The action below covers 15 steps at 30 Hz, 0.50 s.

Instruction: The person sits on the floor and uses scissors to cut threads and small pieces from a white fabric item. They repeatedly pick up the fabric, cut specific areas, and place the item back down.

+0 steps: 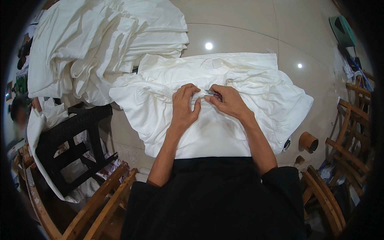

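A white cloth garment (216,138) lies spread in loose folds over my lap and outward in front of me. My left hand (185,105) is closed on a bit of this fabric near the middle, thumb and fingers pinching it. Opposite, my right hand (231,103) grips small metal thread snips (208,93), whose blades point left toward the pinched fabric. Just what lies between the blades is too small to make out. A small pale square tag (216,63) rests on the cloth beyond my hands.
At the far left rises a large heap of white cloth (100,44). A black plastic stool (74,140) stands to my left. Wooden chair frames (348,132) and a brown cylindrical container (308,142) are on the right, with a green plastic object (343,31) farther back on the tiled floor.
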{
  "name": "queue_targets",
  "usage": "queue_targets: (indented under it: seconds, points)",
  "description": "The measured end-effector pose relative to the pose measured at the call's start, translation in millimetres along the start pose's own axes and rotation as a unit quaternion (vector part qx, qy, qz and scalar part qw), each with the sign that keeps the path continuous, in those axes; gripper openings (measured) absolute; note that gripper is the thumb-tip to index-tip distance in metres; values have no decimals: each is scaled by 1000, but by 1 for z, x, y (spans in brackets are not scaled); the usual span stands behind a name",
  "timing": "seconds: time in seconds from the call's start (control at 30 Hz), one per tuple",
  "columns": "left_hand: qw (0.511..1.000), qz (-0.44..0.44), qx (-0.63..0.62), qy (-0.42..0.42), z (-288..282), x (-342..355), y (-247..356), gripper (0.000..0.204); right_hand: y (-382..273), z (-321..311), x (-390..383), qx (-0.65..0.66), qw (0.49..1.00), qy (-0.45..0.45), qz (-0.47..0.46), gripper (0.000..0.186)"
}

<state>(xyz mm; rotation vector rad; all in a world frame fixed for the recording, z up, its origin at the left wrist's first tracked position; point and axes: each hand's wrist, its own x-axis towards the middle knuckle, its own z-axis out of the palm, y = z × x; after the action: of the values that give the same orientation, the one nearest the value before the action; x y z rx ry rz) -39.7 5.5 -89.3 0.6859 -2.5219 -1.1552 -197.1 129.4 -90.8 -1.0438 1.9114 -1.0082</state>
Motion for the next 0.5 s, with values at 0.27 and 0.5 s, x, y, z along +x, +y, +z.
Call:
queue_targets:
  seconds: [0.27, 0.5]
  points:
    - [1000, -2, 6, -1, 1, 0, 0, 34, 1, 2, 2, -20, 999, 9, -40, 32]
    - [1000, -6, -3, 3, 1, 2, -2, 31, 0, 6, 5, 11, 1000, 7, -26, 28]
